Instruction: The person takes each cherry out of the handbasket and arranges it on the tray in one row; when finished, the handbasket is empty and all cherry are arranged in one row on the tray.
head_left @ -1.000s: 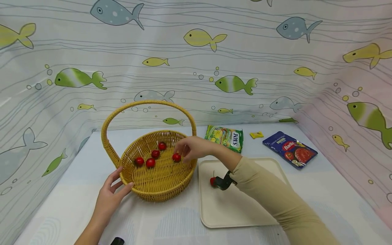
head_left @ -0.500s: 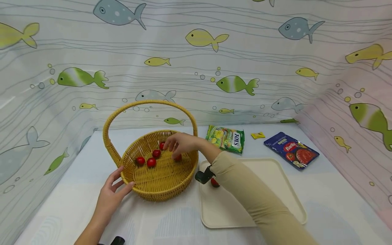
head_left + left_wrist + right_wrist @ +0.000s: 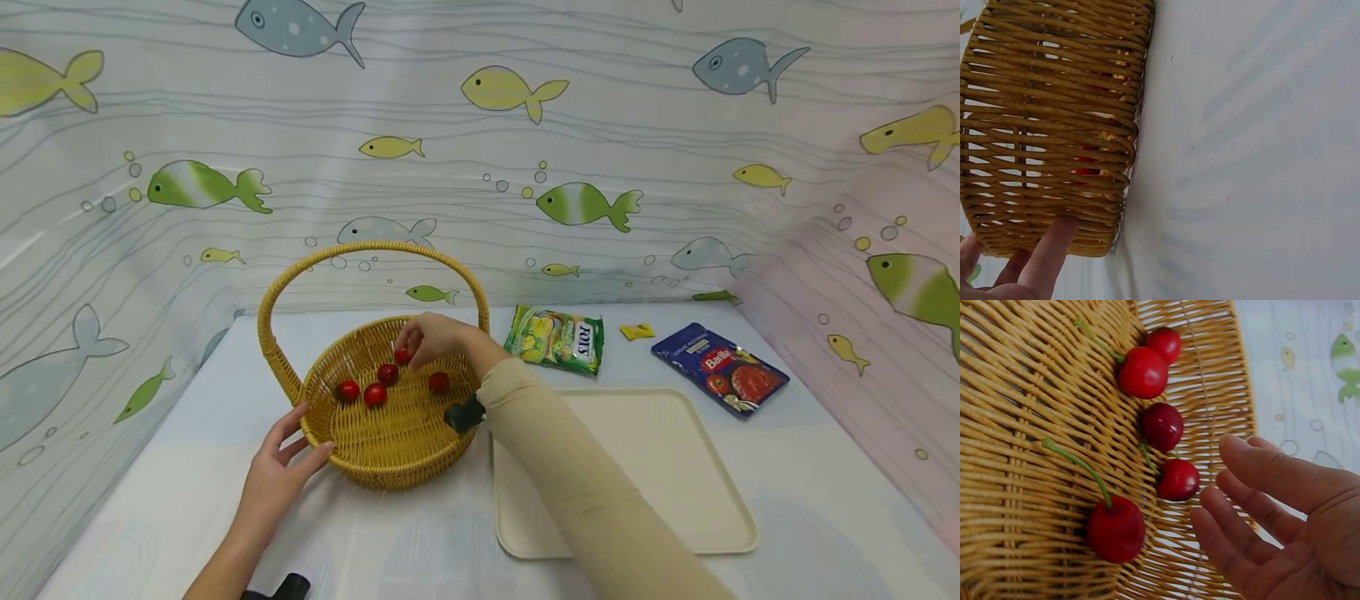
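Observation:
Several red cherries lie in a round yellow wicker basket [image 3: 397, 477]. In the right wrist view, one cherry [image 3: 1115, 530] with a long green stem lies apart from the others. My right hand [image 3: 429, 340] hovers over the basket's far side, close to the rearmost cherry [image 3: 402, 357]. Its fingers are loosely bent, and nothing shows between them and the thumb in the right wrist view. My left hand [image 3: 273, 479] touches the basket's near left side with spread fingers. One fingertip [image 3: 1063, 231] rests against the woven outer wall in the left wrist view.
The basket's tall arched handle [image 3: 372, 247] rises over it. A beige tray [image 3: 660, 475] lies to the right, partly covered by my right sleeve. Behind it are a green packet [image 3: 555, 337], a small yellow packet [image 3: 637, 331] and a blue Barilla pouch [image 3: 720, 368].
My right hand has moved left and back from the right-hand cherry toward the rear ones. My sleeve now hides the cherry seen earlier on the tray. The left hand stays against the basket.

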The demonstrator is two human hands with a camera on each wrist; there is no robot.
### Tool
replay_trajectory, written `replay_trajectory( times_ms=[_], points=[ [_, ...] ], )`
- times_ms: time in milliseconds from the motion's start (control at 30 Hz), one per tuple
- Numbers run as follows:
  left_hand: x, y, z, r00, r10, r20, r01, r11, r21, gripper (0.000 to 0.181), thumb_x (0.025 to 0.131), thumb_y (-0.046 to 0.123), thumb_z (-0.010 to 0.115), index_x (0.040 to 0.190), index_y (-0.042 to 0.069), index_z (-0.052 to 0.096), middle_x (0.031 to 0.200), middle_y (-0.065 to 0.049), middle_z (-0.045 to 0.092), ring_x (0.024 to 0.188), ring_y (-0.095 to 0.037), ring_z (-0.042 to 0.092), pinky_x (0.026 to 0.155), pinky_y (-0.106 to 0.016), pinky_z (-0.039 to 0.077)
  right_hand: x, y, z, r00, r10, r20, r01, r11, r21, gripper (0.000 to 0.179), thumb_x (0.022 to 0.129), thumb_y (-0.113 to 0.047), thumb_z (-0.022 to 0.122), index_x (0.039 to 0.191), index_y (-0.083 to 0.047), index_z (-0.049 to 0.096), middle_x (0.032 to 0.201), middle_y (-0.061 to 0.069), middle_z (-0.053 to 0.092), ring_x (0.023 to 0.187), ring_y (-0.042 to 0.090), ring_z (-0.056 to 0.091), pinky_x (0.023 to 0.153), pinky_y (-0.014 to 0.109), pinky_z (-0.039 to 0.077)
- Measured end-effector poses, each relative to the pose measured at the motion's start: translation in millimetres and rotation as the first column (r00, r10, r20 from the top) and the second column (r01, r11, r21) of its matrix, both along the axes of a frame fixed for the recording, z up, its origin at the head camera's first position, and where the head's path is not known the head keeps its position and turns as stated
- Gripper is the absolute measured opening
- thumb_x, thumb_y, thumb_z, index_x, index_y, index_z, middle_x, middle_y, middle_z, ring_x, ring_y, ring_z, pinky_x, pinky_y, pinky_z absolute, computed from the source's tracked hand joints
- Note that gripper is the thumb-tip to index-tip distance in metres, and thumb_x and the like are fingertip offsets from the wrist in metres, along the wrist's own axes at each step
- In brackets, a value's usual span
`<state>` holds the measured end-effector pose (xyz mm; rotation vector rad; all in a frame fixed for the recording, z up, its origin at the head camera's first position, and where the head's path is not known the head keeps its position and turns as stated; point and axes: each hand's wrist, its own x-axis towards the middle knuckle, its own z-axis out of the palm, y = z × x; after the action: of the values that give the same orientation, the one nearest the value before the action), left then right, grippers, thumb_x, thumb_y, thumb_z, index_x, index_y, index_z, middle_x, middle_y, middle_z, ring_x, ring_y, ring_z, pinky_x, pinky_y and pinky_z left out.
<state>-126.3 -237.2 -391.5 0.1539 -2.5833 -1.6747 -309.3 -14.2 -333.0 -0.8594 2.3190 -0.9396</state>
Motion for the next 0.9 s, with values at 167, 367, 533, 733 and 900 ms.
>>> replay_trajectory(
  times_ms=[167,367,533,733,900],
  points=[
    [-2.9,1.6,-0.2,1.0,0.002,0.007,-0.002,1.0,-0.014,0.074,0.091,0.023,0.063,0.149,0.01,0.019,0.146,-0.02,0.023,0.125,-0.038,0.037,0.076,-0.012,0.044,-2.5,-0.6,-7.9,0.999,-0.036,0.024,0.035,0.999,0.037,0.032,0.083,-0.002,0.069,0.113,-0.001,0.062,0.105,0.013,0.06,0.089,0.02,0.058,0.077,0.035,0.05],
    [-2.9,1.2,2.0,1.0,-0.001,-0.009,0.001,1.0,-0.018,0.074,0.09,0.02,0.063,0.149,0.009,0.019,0.146,-0.021,0.022,0.126,-0.039,0.036,0.074,-0.01,0.043,-2.6,0.0,-10.1,0.999,-0.028,0.021,0.024,0.983,0.185,0.031,0.084,-0.003,0.068,0.114,-0.004,0.063,0.105,0.006,0.058,0.074,0.011,0.047,0.064,0.025,0.043],
    [-2.5,1.3,2.1,1.0,0.002,0.006,-0.002,1.0,-0.022,0.074,0.09,0.021,0.063,0.149,0.01,0.019,0.146,-0.02,0.023,0.126,-0.038,0.037,0.077,-0.013,0.044,-0.5,2.2,-9.8,0.998,-0.006,0.063,-0.015,0.946,0.325,0.034,0.083,-0.001,0.068,0.115,-0.01,0.064,0.11,0.003,0.055,0.082,0.012,0.048,0.065,0.023,0.043],
    [-3.5,1.9,2.2,1.0,0.004,-0.004,-0.004,0.999,-0.034,0.072,0.091,0.022,0.062,0.148,0.01,0.02,0.145,-0.02,0.024,0.125,-0.038,0.038,0.08,-0.018,0.046,1.2,5.5,-8.0,0.991,-0.051,0.122,0.011,0.951,0.309,0.026,0.079,0.008,0.067,0.103,-0.002,0.069,0.099,0.005,0.061,0.083,0.015,0.054,0.064,0.025,0.047],
    [-1.1,0.9,0.8,1.0,0.018,0.015,-0.018,1.0,-0.013,0.072,0.091,0.02,0.062,0.148,0.01,0.02,0.146,-0.021,0.024,0.125,-0.038,0.037,0.077,-0.015,0.046,8.2,0.6,1.2,0.986,0.02,0.164,-0.065,0.96,0.274,0.025,0.082,0.006,0.065,0.107,0.001,0.066,0.094,0.005,0.061,0.073,0.014,0.056,0.067,0.028,0.051]
  ],
)
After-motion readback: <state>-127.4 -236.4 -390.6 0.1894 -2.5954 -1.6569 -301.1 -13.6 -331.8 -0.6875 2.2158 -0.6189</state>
